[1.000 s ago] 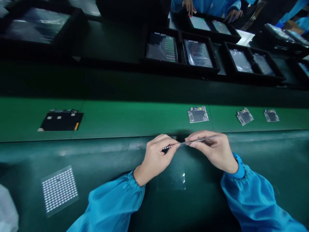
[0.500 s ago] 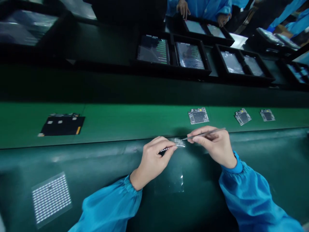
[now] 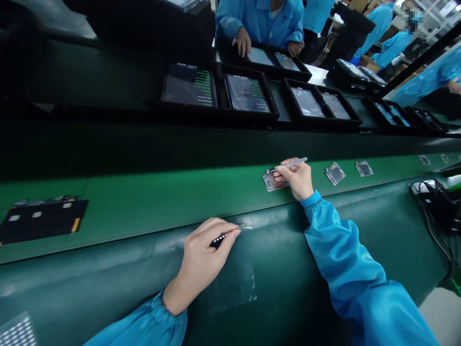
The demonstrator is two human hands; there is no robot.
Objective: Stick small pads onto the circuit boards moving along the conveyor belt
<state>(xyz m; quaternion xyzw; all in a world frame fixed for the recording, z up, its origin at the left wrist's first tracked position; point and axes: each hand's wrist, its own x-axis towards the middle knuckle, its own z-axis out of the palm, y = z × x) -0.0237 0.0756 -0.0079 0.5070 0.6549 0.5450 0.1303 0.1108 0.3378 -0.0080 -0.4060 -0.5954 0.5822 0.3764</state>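
Note:
My left hand (image 3: 203,257) pinches a dark strip with a row of white dots (image 3: 219,239) just above the dark green mat. A thin clear edge sticks out past its fingertips. My right hand (image 3: 298,179) is closed around metal tweezers (image 3: 298,162), their tip over a small circuit board (image 3: 268,181) on the bright green belt. My fingers cover part of this board. Two similar boards, a tilted one (image 3: 335,173) and a straighter one (image 3: 364,168), lie further right. Below my left hand rests a clear plastic sheet (image 3: 236,288).
A black flat part with pale squares (image 3: 43,218) lies on the belt at left. A white-dotted sheet (image 3: 18,332) is at lower left. Black trays (image 3: 273,115) line the raised shelf; a co-worker's hand (image 3: 243,42) touches one. Black cables (image 3: 432,216) sit at right.
My right hand has moved with the tweezers from beside my left hand forward onto the circuit board. The view has swung right; my left hand keeps its pinch.

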